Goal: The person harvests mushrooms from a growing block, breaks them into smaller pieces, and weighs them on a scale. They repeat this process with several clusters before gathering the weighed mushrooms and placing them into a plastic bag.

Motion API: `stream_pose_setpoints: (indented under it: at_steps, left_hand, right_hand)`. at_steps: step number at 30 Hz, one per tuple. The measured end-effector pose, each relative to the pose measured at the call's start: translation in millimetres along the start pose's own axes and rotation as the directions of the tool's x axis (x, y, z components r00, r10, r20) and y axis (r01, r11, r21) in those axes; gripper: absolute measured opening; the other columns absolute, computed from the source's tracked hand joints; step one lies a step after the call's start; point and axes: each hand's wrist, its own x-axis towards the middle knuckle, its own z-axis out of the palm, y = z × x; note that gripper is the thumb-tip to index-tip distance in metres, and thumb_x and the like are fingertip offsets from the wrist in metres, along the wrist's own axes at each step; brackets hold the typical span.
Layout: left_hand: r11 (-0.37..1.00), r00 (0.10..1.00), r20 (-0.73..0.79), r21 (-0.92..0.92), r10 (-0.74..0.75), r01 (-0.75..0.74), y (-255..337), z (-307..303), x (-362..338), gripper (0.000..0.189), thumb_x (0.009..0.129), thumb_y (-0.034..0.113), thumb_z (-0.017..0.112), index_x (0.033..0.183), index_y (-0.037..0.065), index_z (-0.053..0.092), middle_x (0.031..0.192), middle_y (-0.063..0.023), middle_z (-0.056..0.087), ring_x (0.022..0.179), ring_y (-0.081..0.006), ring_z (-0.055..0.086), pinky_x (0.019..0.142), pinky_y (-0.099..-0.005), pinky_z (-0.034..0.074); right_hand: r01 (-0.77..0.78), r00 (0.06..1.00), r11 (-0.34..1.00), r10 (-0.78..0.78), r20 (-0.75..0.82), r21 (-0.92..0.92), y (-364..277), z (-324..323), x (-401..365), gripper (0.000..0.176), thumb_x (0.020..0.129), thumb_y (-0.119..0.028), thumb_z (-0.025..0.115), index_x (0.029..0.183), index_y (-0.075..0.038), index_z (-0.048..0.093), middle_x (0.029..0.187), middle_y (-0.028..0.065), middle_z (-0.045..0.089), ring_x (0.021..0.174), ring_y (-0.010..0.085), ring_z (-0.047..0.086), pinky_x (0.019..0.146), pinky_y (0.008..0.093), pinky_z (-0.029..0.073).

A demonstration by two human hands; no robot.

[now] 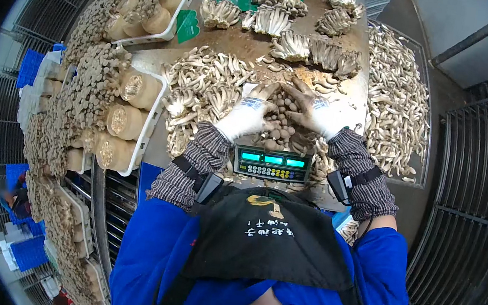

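My left hand (254,112), in a white glove with a soiled fingertip area, curves around the left side of a heap of brown-capped mushrooms (283,127). From the other side my right hand (316,108), gloved the same way, cups the heap with its fingers bent inward. The mushrooms between the hands lie over a digital scale (273,163), whose green displays are lit and whose pan is mostly hidden. Loose long-stemmed mushrooms (207,78) are piled just left of my left hand. Clusters of mushrooms (314,52) lie beyond both hands.
Left of the metal table (348,101), white crates (153,120) hold bottles topped with mushroom clusters. A large bin of loose mushrooms (396,104) stands at the right. Green plastic pieces (187,25) lie near the far left. Metal racks (479,175) line the right side.
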Motion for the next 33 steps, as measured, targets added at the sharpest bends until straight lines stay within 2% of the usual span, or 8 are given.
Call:
stream_pose_setpoints:
  at_steps: [6, 12, 15, 16, 20, 24, 29, 33]
  left_hand:
    - [0.902, 0.980, -0.155, -0.429, -0.125, 0.047, -28.3, 12.7, -28.2, 0.035, 0.071, 0.021, 0.075, 0.099, 0.001, 0.069, 0.152, -0.0219, 0.034, 0.135, -0.0380, 0.039, 0.110, -0.0393, 0.036]
    - [0.872, 0.839, -0.397, -0.460, -0.372, 0.169, -40.2, 47.0, -62.1, 0.097, 0.072, 0.010, 0.077, 0.150, 0.003, 0.019, 0.140, -0.0207, 0.047, 0.129, -0.0361, 0.047, 0.105, -0.0462, 0.044]
    - [0.059, 0.881, -0.030, -0.998, -0.472, -0.002, -28.7, 46.6, -65.0, 0.093, 0.078, -0.001, 0.069, 0.153, 0.007, 0.016, 0.138, -0.0129, 0.048, 0.117, -0.0213, 0.056, 0.096, -0.0303, 0.049]
    - [0.324, 0.850, -0.108, -0.943, -0.515, 0.077, -36.7, 50.5, -64.2, 0.087, 0.079, 0.001, 0.070, 0.151, 0.005, 0.022, 0.134, -0.0125, 0.052, 0.116, -0.0206, 0.057, 0.096, -0.0309, 0.049]
    - [0.007, 0.902, 0.013, -1.000, -0.432, 0.018, -51.5, 60.6, -62.9, 0.079, 0.077, 0.005, 0.076, 0.142, -0.001, 0.033, 0.127, -0.0128, 0.057, 0.111, -0.0203, 0.060, 0.095, -0.0324, 0.051]
    - [0.050, 0.917, -0.009, -0.999, -0.399, 0.012, -49.6, 59.2, -76.0, 0.068, 0.082, 0.004, 0.071, 0.140, 0.001, 0.036, 0.125, -0.0126, 0.058, 0.111, -0.0215, 0.061, 0.094, -0.0317, 0.052]
    - [-0.027, 0.857, -0.130, -0.986, -0.499, -0.166, -38.9, 76.0, -94.7, 0.062, 0.089, 0.007, 0.063, 0.143, 0.001, 0.032, 0.131, -0.0154, 0.054, 0.119, -0.0246, 0.057, 0.100, -0.0345, 0.048]
    - [-0.047, 0.811, -0.163, -0.973, -0.562, -0.228, -29.8, 77.0, -102.3, 0.069, 0.089, 0.005, 0.064, 0.147, 0.003, 0.027, 0.138, -0.0164, 0.047, 0.124, -0.0260, 0.053, 0.100, -0.0365, 0.050]
  right_hand:
    - [0.010, 0.998, 0.989, -0.001, -0.056, 0.147, 28.7, 0.1, -2.1, 0.074, 0.084, -0.020, 0.069, 0.149, -0.012, 0.035, 0.156, 0.0194, 0.026, 0.142, 0.0351, 0.030, 0.115, 0.0399, 0.030]
    - [-0.029, 0.989, 0.976, 0.058, -0.133, 0.217, 34.0, -2.8, -4.4, 0.079, 0.084, -0.025, 0.072, 0.148, -0.002, 0.032, 0.150, 0.0206, 0.038, 0.139, 0.0303, 0.037, 0.115, 0.0378, 0.030]
    - [-0.005, 0.991, 0.955, 0.045, -0.130, 0.295, 20.5, 3.2, 7.9, 0.081, 0.083, -0.026, 0.071, 0.149, -0.003, 0.030, 0.151, 0.0223, 0.035, 0.141, 0.0321, 0.033, 0.116, 0.0376, 0.028]
    - [0.006, 0.988, 0.969, 0.033, -0.153, 0.248, 25.5, 7.5, 14.0, 0.082, 0.084, -0.028, 0.072, 0.149, -0.002, 0.030, 0.152, 0.0222, 0.034, 0.142, 0.0312, 0.032, 0.116, 0.0372, 0.028]
    - [-0.010, 0.989, 0.957, 0.051, -0.136, 0.289, 15.7, -5.8, 3.3, 0.083, 0.084, -0.036, 0.072, 0.148, -0.002, 0.031, 0.150, 0.0227, 0.036, 0.140, 0.0326, 0.035, 0.115, 0.0399, 0.030]
    - [0.000, 0.777, 0.999, 0.028, -0.629, 0.045, -6.9, -2.4, -43.6, 0.061, 0.082, -0.025, 0.074, 0.130, 0.004, 0.050, 0.126, 0.0219, 0.057, 0.117, 0.0369, 0.055, 0.102, 0.0430, 0.043]
    - [-0.043, 0.850, 0.989, -0.038, -0.525, -0.141, -24.7, 72.1, -107.0, 0.045, 0.078, -0.026, 0.078, 0.113, -0.004, 0.058, 0.109, 0.0174, 0.061, 0.102, 0.0309, 0.060, 0.086, 0.0446, 0.049]
    - [-0.236, 0.886, 0.951, 0.126, -0.446, -0.201, -31.0, 110.5, -99.9, 0.065, 0.077, -0.021, 0.077, 0.133, -0.002, 0.050, 0.118, 0.0172, 0.060, 0.110, 0.0349, 0.058, 0.093, 0.0436, 0.046]
